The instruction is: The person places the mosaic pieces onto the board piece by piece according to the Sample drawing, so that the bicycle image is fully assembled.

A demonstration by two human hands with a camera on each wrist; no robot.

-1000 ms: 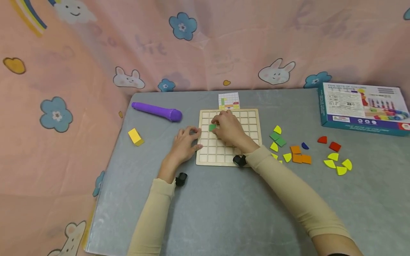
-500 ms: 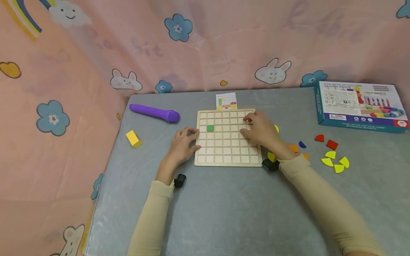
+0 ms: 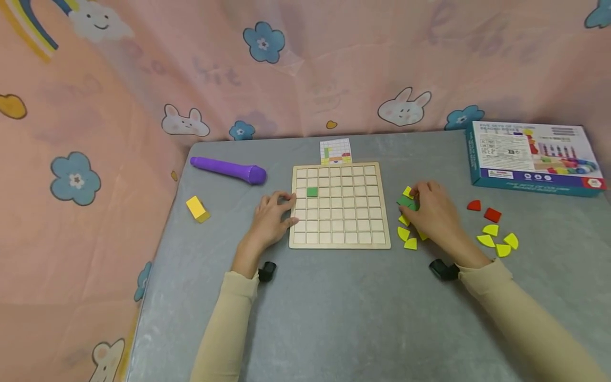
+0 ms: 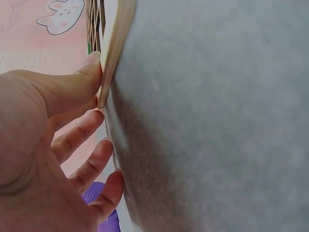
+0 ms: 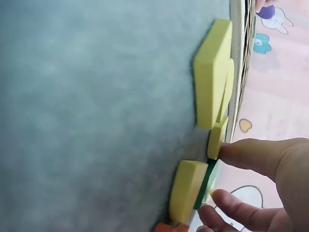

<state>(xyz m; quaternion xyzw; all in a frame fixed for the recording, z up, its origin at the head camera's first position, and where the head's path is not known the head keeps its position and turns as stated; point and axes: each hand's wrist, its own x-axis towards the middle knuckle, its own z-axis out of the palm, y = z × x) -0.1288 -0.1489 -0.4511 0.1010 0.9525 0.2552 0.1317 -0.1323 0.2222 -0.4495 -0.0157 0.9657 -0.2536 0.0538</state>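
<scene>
My left hand (image 3: pixel 272 220) rests at the left edge of a wooden grid board (image 3: pixel 350 224). In the left wrist view its thumb (image 4: pixel 89 72) presses the board's edge, and the other fingers stretch loosely beside it. One green square tile (image 3: pixel 312 192) lies in a cell at the board's upper left. To the right of the board, my right hand (image 3: pixel 436 212) pinches a green square tile (image 5: pixel 206 183) between thumb and fingertips, among yellow quarter-circle tiles (image 3: pixel 403 233). The hand hides part of that group; an orange piece (image 5: pixel 170 227) shows in the right wrist view.
A gridded pattern card (image 3: pixel 335 150) lies behind the board. Left of it are a purple microphone (image 3: pixel 229 168) and a yellow block (image 3: pixel 198 209). Red tiles (image 3: pixel 492 215) and more yellow tiles (image 3: pixel 490 229) lie farther right, below a flat toy box (image 3: pixel 534 159).
My right hand has left the green tile on the board and moved right to the loose tiles, where it pinches another green one. The left hand has stayed at the board's edge.
</scene>
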